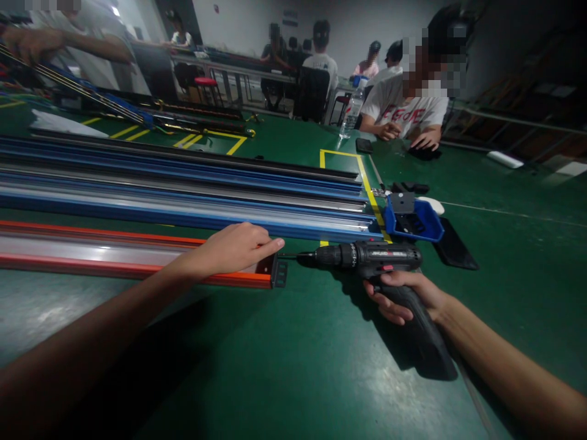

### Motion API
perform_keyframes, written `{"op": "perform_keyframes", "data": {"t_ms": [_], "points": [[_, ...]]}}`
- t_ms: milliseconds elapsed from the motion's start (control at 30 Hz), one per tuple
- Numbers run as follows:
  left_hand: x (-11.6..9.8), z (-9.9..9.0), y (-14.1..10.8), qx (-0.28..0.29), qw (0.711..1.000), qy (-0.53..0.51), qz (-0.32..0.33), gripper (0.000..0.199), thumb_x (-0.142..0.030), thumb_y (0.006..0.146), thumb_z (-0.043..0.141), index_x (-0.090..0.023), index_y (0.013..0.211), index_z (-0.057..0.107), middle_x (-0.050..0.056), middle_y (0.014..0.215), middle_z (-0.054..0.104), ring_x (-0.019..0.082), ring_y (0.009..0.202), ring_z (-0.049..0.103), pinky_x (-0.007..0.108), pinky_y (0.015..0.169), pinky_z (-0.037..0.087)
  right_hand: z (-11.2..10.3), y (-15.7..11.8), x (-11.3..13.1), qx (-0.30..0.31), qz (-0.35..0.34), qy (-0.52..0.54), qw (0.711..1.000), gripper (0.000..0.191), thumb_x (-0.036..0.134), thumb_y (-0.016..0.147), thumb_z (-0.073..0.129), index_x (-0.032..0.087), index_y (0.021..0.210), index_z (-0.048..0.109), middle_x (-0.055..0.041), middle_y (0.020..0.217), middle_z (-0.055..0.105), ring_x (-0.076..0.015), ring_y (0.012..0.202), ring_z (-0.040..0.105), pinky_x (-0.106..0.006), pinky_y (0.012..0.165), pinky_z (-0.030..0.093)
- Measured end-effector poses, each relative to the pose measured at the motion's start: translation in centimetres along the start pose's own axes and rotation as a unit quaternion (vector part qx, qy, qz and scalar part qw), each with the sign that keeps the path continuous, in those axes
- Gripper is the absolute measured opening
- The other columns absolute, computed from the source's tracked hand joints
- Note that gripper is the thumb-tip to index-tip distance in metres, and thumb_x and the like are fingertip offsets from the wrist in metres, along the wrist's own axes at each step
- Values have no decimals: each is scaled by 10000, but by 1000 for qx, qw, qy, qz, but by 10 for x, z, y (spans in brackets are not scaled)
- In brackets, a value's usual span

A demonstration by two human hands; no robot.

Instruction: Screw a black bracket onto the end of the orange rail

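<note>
A black cordless drill (389,256) lies on its side just above the green table, its bit pointing left at the black end piece (280,274) of an orange rail (238,280). My right hand (403,296) is closed around the drill's handle. My left hand (241,247) rests over the right end of the orange rail, thumb stretched toward the end piece and the bit tip. Its other fingers curl over the rail's far side, partly hidden, and what they grip cannot be made out.
Blue and black rails (321,223) lie beyond the orange one. Right of them are a blue bin (435,229) with black parts and a black phone-like slab (454,244). A bottle (351,116) stands farther back. People sit around the table (321,379).
</note>
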State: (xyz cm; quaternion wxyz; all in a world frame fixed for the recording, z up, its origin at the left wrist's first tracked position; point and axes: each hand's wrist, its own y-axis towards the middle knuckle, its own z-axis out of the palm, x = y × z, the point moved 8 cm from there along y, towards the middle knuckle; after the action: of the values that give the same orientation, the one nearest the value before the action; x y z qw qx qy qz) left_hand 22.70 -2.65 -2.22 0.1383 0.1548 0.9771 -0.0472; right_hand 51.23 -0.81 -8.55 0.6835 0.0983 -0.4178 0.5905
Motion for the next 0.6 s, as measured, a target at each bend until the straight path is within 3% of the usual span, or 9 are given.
{"op": "perform_keyframes", "data": {"t_ms": [600], "points": [[-2,-1,1,2,1000,-6,-3,672,-595,1032,240,-177,739,678,54,762,655,174,708,578,312,640,314,1,1,1,7,-8,8,1000,260,295,941,593,61,1003,690,-36,738,648,-52,426,522,-213,499,529]]}}
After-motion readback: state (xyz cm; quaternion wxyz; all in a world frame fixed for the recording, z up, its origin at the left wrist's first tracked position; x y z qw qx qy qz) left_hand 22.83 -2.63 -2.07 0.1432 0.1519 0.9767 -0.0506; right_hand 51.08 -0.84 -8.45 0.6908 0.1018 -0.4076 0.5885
